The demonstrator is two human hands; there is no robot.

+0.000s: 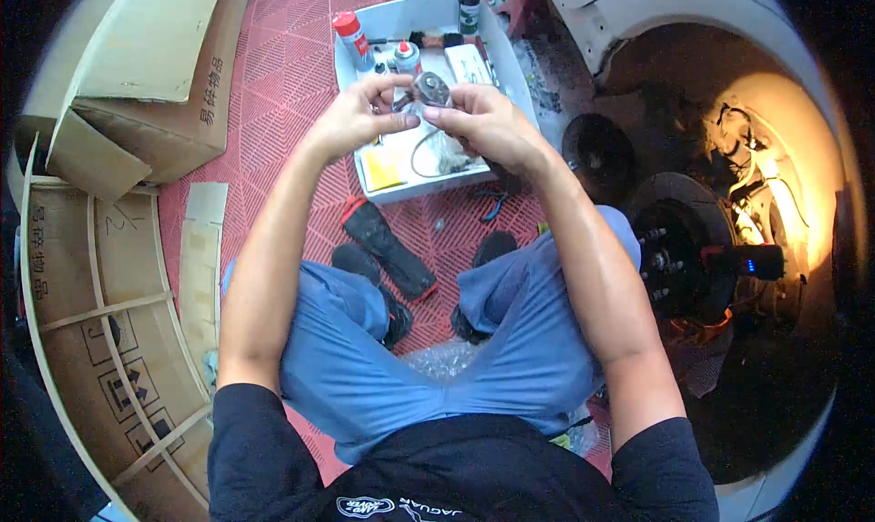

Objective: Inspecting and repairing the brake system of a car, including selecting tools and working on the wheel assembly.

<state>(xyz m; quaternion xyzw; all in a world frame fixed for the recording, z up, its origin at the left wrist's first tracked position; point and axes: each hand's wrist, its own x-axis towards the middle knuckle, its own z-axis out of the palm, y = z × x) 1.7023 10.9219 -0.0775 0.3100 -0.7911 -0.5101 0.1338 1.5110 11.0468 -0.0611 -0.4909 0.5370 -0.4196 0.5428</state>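
Observation:
Over the tray, my right hand (492, 126) is closed around what looks like a ratchet wrench, its round metal head (431, 89) standing up between thumb and fingers. The dark handle seems to run down behind the palm, mostly hidden. Just left of that head is my left hand (360, 117), its thumb and forefinger curved and apart. The fingertips are close to the head; whether they touch it I cannot tell. Below both hands lies a grey-white plastic tray (447, 189) with a red-capped spray can (350, 35), a smaller can (407, 59) and a yellow sheet (385, 168).
A dark spray can (468, 10) stands at the tray's far right. Cardboard boxes (118, 276) line the left. At right, a lit wheel well holds a hub (679, 249) and a work lamp (761, 261). A black-and-red glove-like item (390, 249) lies by my feet.

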